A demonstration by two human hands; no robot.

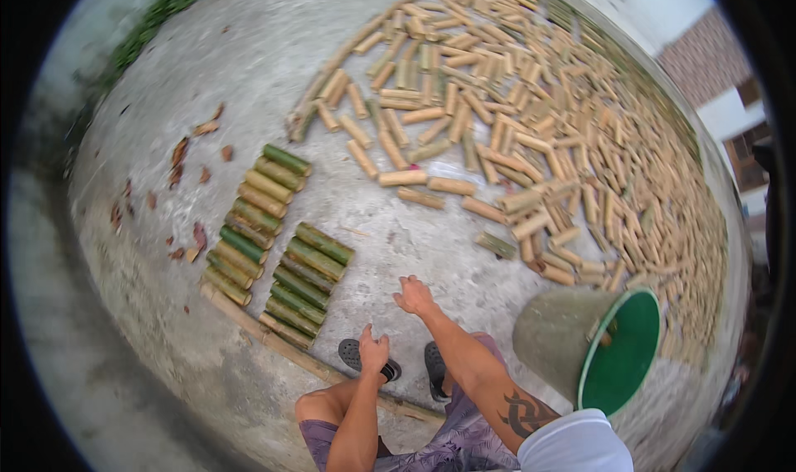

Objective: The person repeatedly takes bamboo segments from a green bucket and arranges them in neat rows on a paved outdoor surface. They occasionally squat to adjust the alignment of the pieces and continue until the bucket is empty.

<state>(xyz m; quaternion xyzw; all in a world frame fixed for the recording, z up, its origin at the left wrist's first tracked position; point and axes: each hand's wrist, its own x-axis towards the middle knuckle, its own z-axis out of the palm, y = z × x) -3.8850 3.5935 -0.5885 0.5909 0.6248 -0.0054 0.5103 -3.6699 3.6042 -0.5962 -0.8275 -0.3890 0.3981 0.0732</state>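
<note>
My left hand (372, 352) hangs over my knee with loosely curled fingers and holds nothing. My right hand (413, 295) reaches forward over the concrete ground (249, 66), fingers apart and empty. Closest to it are two neat rows of green bamboo segments (286, 248), laid side by side just left of my hands. A long bamboo pole (274, 339) lies along the near end of those rows. A big spread of dried tan bamboo segments (531, 116) covers the ground ahead and to the right.
A tipped bucket (593, 348) with a green inside lies at my right, its mouth facing me. My feet in dark sandals (390, 360) stand below my hands. Dry leaves (186, 153) lie scattered at the left. A brick building (713, 58) stands at the far right.
</note>
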